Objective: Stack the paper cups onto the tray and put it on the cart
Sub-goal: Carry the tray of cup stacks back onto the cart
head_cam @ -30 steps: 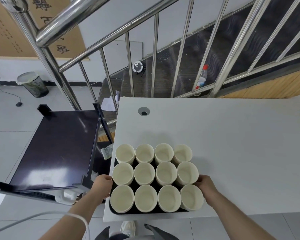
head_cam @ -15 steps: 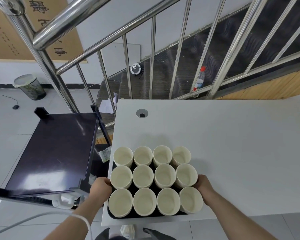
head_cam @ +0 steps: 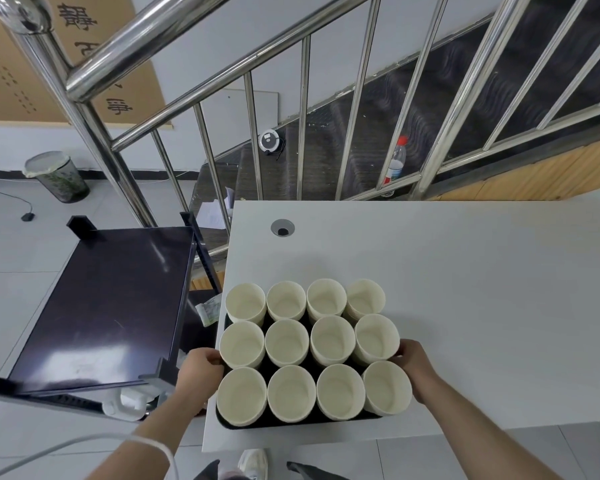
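Left hand [head_cam: 201, 367] and right hand [head_cam: 413, 363] clamped on opposite edges of black tray [head_cam: 291, 423]. Between them: twelve paper cups [head_cam: 286, 342], upright, on tray at near edge of white table [head_cam: 465, 289]. Cart [head_cam: 108, 306] left of left hand.

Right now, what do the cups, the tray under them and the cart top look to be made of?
Cups: paper by the look, matte cream walls with thin rolled rims. Tray: black, probably plastic; only a dull dark edge shows. Cart top: dark glossy panel, perhaps lacquered board or coated metal; it mirrors window light.
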The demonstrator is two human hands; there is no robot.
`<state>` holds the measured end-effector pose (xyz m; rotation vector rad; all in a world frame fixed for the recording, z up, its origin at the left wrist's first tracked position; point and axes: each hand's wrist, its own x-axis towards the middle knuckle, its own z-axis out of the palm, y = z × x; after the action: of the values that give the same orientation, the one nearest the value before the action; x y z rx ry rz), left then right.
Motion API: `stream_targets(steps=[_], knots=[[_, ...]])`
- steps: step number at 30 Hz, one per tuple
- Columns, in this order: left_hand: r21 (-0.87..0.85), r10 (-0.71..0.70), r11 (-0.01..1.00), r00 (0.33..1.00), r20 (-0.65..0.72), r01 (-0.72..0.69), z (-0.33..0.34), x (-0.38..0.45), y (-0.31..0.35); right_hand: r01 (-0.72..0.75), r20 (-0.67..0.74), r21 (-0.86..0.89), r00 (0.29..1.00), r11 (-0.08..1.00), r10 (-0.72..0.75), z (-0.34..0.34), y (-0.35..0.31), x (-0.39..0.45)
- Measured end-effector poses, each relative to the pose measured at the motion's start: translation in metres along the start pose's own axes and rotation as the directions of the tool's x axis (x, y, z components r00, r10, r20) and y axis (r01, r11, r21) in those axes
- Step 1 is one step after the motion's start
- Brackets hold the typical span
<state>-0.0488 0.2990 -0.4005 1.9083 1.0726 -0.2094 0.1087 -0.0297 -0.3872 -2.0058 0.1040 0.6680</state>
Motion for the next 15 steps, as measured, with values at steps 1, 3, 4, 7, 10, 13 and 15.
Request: stream_targets(steps=[1,3,4,7,10,13,15], knots=[[-0.026,0.021,0.999,1.000,-0.004,-0.021,-0.002,-0.001,0.003,0.013,-0.005,0.000,1.000,1.000,-0.013,-0.002,-0.003,-0.001],[-0.083,0.054,0.995,0.999,-0.008,-0.054,-0.006,-0.003,0.010,0.046,-0.014,0.008,0.999,0.999,-0.045,-0.007,-0.006,-0.004],[-0.104,0.063,0.993,0.998,-0.011,-0.064,-0.009,-0.005,0.014,0.060,-0.021,0.013,0.998,0.998,-0.060,-0.009,-0.007,-0.004],[-0.135,0.105,0.985,0.994,-0.028,-0.108,-0.017,-0.009,0.023,0.089,-0.048,0.020,0.995,0.996,-0.088,-0.015,-0.011,-0.008],[-0.146,0.173,0.973,0.984,-0.050,-0.178,-0.023,-0.015,0.032,0.104,-0.057,0.007,0.993,0.995,-0.104,-0.020,-0.015,-0.010],[-0.160,0.213,0.962,0.975,-0.062,-0.221,-0.027,-0.019,0.037,0.121,-0.065,0.008,0.991,0.993,-0.121,-0.025,-0.024,-0.017],[-0.165,0.217,0.960,0.974,-0.064,-0.225,-0.031,-0.018,0.036,0.137,-0.077,0.023,0.988,0.990,-0.135,-0.026,-0.033,-0.024]])
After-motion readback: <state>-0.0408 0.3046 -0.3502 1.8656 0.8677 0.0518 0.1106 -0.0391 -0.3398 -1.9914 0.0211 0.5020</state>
